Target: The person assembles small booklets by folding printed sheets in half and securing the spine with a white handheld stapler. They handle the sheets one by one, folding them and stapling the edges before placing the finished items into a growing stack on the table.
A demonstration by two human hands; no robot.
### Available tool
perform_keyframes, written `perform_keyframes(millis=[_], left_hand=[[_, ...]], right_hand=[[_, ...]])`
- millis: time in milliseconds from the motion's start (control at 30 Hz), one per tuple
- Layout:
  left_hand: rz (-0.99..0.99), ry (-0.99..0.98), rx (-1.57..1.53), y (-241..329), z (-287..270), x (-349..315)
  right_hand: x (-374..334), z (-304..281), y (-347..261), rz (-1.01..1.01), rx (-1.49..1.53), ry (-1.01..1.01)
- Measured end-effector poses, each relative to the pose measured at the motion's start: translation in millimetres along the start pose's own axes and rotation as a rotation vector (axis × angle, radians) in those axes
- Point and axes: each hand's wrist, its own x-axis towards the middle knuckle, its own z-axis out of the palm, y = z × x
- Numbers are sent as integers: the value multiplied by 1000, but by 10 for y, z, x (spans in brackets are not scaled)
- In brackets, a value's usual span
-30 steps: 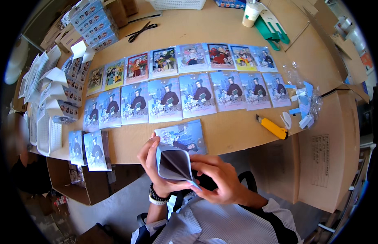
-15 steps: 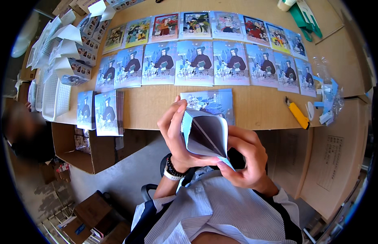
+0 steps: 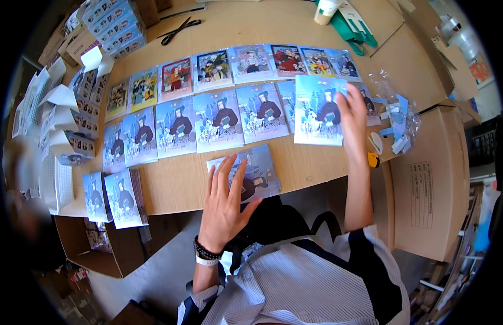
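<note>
My right hand (image 3: 354, 114) grips the right edge of a blue printed packet (image 3: 318, 116) with a dark-robed figure on it, above the right part of the near row. It covers parts of the packets beneath. My left hand (image 3: 223, 197), fingers spread and holding nothing, is over another blue packet (image 3: 264, 165) lying turned sideways at the table's front edge; whether it touches is hard to tell. Similar packets (image 3: 175, 125) line the near row. Behind them runs a row of packets with colourful pictures (image 3: 176, 79). Two stacks of blue packets (image 3: 124, 199) stand at the front left.
White baskets (image 3: 56, 181) and small printed boxes (image 3: 81, 149) crowd the left side. Black scissors (image 3: 179, 31), a cup (image 3: 326, 11) and a green strap (image 3: 355, 38) lie farther back. Plastic scraps (image 3: 400, 122) and a yellow cutter (image 3: 373, 160) are at right, beside a large carton (image 3: 430, 184).
Both hands held a packet spread at its mouth; now it is flat in my right hand, farther right over the near row. My left hand has let go and opened. The view has shifted.
</note>
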Motion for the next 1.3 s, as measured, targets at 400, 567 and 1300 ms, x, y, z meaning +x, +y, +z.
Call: perform_keyframes(millis=[400,567,1300], left_hand=[[0,-143,92,-133,86,37],[-50,-188,87,-94,90,81],[76,490,-318,-35,27,-49]], right_hand=[[417,237,642,-110,-634,25],[26,152,410,-253,-524,-47],[-1590,500,-644,-246,391,-532]])
